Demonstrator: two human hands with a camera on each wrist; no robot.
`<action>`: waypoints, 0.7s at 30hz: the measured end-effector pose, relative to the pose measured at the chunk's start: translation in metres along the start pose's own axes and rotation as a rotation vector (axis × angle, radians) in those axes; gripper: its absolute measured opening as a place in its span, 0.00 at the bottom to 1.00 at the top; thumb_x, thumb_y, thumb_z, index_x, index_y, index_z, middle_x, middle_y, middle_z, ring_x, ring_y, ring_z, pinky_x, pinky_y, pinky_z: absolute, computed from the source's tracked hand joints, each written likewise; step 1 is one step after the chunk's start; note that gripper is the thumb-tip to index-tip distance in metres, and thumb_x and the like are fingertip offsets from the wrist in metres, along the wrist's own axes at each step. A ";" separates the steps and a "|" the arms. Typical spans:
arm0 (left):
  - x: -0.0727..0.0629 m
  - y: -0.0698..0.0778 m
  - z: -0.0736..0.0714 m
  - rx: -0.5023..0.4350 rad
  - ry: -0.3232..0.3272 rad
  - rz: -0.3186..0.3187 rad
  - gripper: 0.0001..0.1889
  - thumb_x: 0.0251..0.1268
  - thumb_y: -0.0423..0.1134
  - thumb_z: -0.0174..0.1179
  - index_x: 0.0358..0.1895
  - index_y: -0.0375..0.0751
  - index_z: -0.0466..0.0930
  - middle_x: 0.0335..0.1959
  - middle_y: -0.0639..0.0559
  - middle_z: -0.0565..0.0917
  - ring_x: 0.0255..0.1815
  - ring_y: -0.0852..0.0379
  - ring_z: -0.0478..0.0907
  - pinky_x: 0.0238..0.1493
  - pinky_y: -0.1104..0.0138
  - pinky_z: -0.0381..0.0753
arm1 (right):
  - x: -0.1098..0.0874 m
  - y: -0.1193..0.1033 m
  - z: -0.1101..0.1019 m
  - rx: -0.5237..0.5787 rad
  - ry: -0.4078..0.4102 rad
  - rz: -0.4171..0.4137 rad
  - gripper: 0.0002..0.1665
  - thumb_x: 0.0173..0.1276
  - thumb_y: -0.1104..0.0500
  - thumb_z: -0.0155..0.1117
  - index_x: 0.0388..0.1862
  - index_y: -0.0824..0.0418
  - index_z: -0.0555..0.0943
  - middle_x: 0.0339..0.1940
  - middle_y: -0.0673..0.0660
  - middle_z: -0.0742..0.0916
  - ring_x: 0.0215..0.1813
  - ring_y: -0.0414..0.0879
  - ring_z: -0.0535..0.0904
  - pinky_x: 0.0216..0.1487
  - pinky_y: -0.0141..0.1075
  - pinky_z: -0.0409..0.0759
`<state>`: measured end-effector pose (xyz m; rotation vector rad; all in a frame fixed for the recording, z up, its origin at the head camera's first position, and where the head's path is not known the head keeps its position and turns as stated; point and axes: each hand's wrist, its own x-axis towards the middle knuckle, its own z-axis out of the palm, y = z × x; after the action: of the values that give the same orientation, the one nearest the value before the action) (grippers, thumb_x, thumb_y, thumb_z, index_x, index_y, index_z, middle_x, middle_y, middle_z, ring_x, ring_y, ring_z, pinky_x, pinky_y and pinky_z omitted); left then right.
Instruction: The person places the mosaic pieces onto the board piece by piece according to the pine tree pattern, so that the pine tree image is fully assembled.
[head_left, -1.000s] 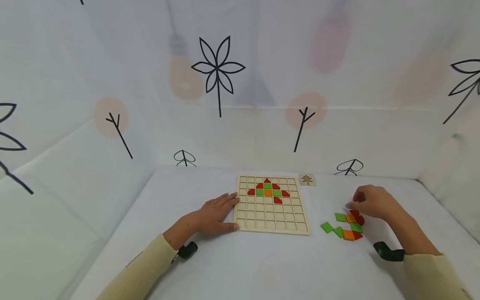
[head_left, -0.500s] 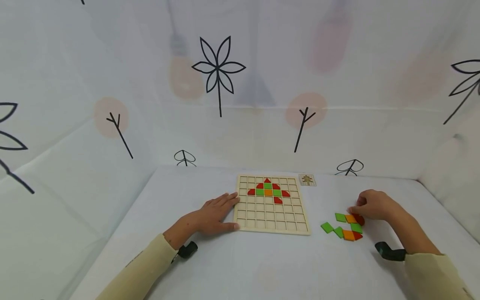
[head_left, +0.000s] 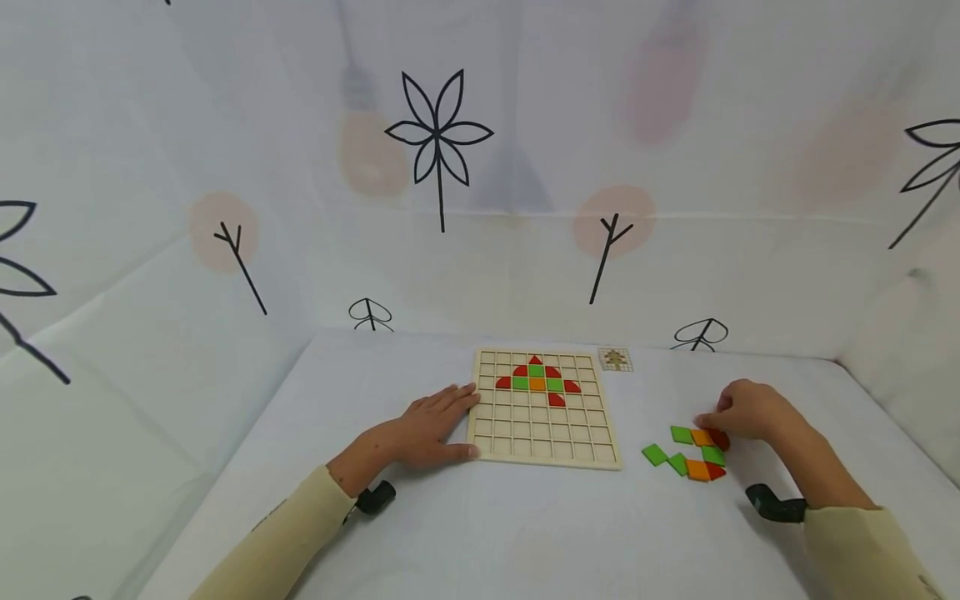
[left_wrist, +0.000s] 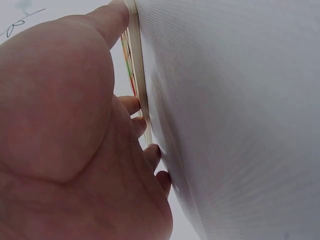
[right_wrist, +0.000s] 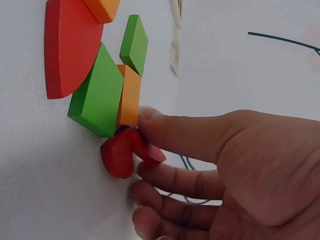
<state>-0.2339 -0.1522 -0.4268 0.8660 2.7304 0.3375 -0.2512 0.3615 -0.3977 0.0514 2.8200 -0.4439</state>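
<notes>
My left hand (head_left: 431,432) lies flat with spread, straight fingers at the left side of a wooden grid board (head_left: 521,432). The left wrist view shows its thumb and fingertips against the board's edge (left_wrist: 136,50). Red, green and orange tiles form a stepped triangle in the board's upper rows. At the right, my right hand (head_left: 759,412) reaches down to loose tiles; its thumb and index finger pinch a red rounded tile (right_wrist: 149,150). Another red tile (right_wrist: 118,154) lies right beside that one, near a green tile (right_wrist: 100,95) and an orange tile (right_wrist: 129,95).
More loose tiles lie left of my right hand, including a green tile (head_left: 655,454), an orange tile (head_left: 697,470) and a red tile (head_left: 716,472). A small pattern card (head_left: 615,359) sits by the board's far right corner. A printed white cloth (head_left: 510,275) rises behind.
My right hand has shifted slightly right and down onto the red tiles, its thumb and index finger now around one. The left hand and board have stayed put.
</notes>
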 end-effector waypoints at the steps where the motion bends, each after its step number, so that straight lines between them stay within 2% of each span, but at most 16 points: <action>1: 0.000 0.000 0.000 0.000 0.000 0.001 0.47 0.77 0.69 0.54 0.88 0.54 0.47 0.90 0.58 0.45 0.90 0.49 0.40 0.84 0.44 0.52 | 0.001 0.000 0.000 0.008 0.001 -0.007 0.30 0.67 0.46 0.78 0.41 0.73 0.79 0.33 0.63 0.83 0.40 0.59 0.76 0.41 0.49 0.83; 7: 0.000 -0.001 -0.001 -0.003 0.002 0.002 0.47 0.77 0.69 0.54 0.88 0.54 0.47 0.90 0.58 0.45 0.90 0.49 0.40 0.84 0.44 0.51 | 0.001 -0.003 0.000 0.057 0.010 -0.039 0.22 0.67 0.52 0.78 0.39 0.70 0.80 0.32 0.60 0.83 0.39 0.56 0.76 0.40 0.45 0.82; 11: 0.000 0.000 -0.001 -0.003 0.004 0.004 0.47 0.77 0.70 0.53 0.88 0.54 0.47 0.90 0.58 0.45 0.90 0.49 0.40 0.84 0.44 0.51 | -0.002 -0.007 -0.002 0.073 0.057 -0.079 0.18 0.67 0.54 0.77 0.35 0.66 0.80 0.30 0.57 0.83 0.37 0.54 0.75 0.37 0.43 0.79; 16: -0.001 0.001 -0.001 0.000 0.003 0.002 0.47 0.77 0.69 0.54 0.88 0.54 0.47 0.90 0.58 0.45 0.90 0.49 0.40 0.84 0.44 0.51 | -0.007 -0.015 -0.004 0.075 0.121 -0.143 0.17 0.68 0.55 0.77 0.35 0.65 0.79 0.30 0.56 0.84 0.35 0.53 0.76 0.35 0.42 0.80; 21: -0.001 0.001 -0.001 0.003 0.002 0.002 0.47 0.77 0.69 0.54 0.88 0.53 0.47 0.90 0.57 0.46 0.90 0.48 0.40 0.83 0.43 0.52 | -0.011 -0.029 -0.005 0.095 0.133 -0.159 0.17 0.69 0.55 0.77 0.36 0.66 0.80 0.31 0.56 0.86 0.34 0.51 0.78 0.34 0.41 0.82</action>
<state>-0.2330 -0.1516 -0.4251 0.8696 2.7324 0.3354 -0.2443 0.3358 -0.3819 -0.1295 2.9442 -0.6329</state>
